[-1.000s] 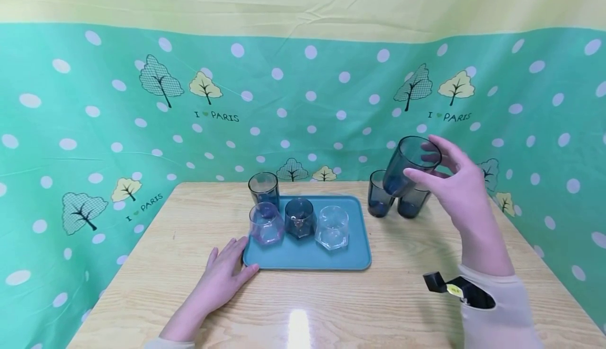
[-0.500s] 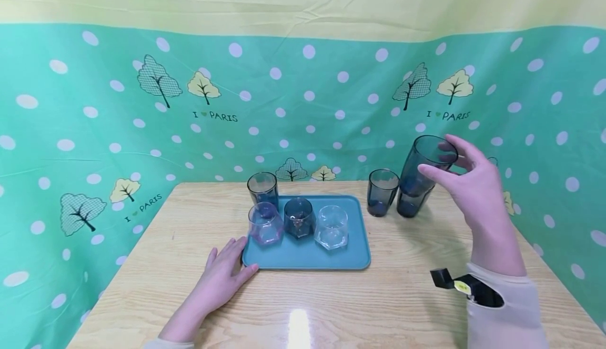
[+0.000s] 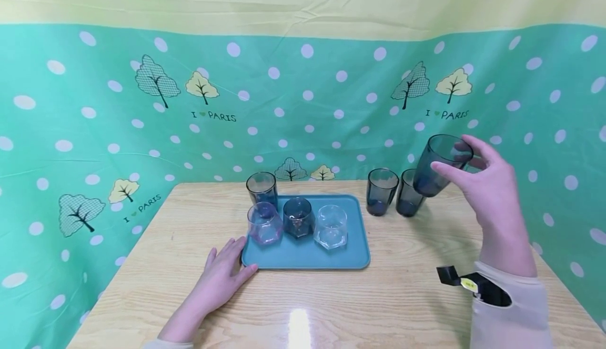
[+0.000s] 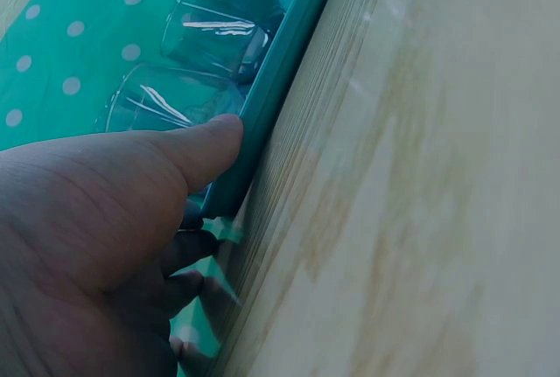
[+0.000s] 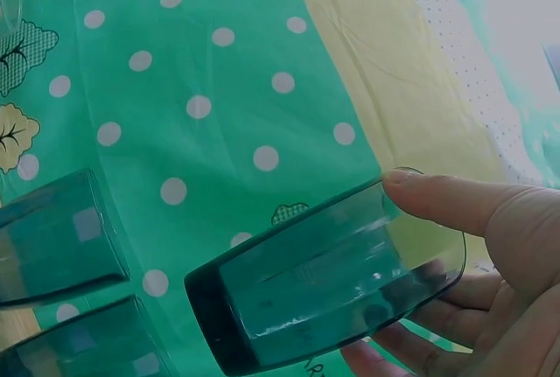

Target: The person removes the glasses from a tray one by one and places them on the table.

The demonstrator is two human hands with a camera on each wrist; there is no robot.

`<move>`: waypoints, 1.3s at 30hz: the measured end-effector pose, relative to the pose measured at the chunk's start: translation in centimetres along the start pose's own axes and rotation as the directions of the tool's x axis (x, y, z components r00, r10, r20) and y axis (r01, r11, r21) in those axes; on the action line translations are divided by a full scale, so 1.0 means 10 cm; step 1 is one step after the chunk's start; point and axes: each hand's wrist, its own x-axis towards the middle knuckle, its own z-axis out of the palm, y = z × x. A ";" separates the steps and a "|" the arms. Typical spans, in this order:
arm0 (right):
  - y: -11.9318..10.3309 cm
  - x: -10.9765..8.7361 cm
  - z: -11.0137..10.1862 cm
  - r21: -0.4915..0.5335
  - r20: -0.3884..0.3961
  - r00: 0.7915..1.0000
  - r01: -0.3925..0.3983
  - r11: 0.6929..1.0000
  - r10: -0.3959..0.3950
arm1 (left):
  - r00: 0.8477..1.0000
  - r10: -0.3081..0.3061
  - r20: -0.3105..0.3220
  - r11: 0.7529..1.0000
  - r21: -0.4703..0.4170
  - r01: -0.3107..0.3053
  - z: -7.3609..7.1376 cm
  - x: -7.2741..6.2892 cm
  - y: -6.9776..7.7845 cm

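Note:
My right hand (image 3: pixel 494 186) grips a smoky blue tall glass (image 3: pixel 437 165) near its rim, thumb on one side and fingers on the other. The glass is raised and tilted, its base overlapping one of two standing tall glasses (image 3: pixel 380 193) in the head view. At the front left corner of a blue tray (image 3: pixel 307 261) rests my left hand (image 3: pixel 222 272); the left wrist view has its thumb (image 4: pixel 214 145) against the rim. On the tray stand a purplish tumbler (image 3: pixel 265 228), a dark faceted tumbler (image 3: pixel 299 220) and a clear one (image 3: pixel 331 230).
Another tall dark glass (image 3: pixel 262 187) stands at the tray's back left, partly behind the purplish tumbler. A wooden table (image 3: pixel 360 307) carries everything. Behind it and along its sides hangs a green dotted cloth (image 3: pixel 227 149).
My right hand has carried the tall glass to the right, from over the two standing glasses to their right side. My left hand and the tray have stayed in place.

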 end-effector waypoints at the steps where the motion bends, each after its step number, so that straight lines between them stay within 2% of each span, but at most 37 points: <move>1: 0.01 0.00 -0.01 0.001 -0.001 1.000 -0.001 1.000 0.001 | 1.000 0.001 -0.001 1.000 0.001 -0.001 0.00 0.00 0.00; 11: 0.10 0.07 -0.08 -0.012 -0.043 0.998 -0.039 0.999 0.038 | 1.000 -0.003 0.004 1.000 -0.003 0.003 -0.01 0.00 0.01; 21: 0.19 0.12 -0.18 -0.008 -0.073 0.988 -0.137 0.991 0.136 | 1.000 0.002 -0.001 1.000 0.004 -0.002 -0.01 0.00 0.00; 31: 0.29 0.19 -0.19 0.001 -0.105 0.983 -0.151 0.989 0.150 | 1.000 0.005 -0.011 1.000 0.009 -0.005 0.01 -0.01 0.00; 39: 0.49 0.30 -0.19 -0.044 -0.075 0.987 -0.145 0.988 0.141 | 1.000 0.006 -0.014 1.000 0.008 -0.005 0.01 0.00 0.00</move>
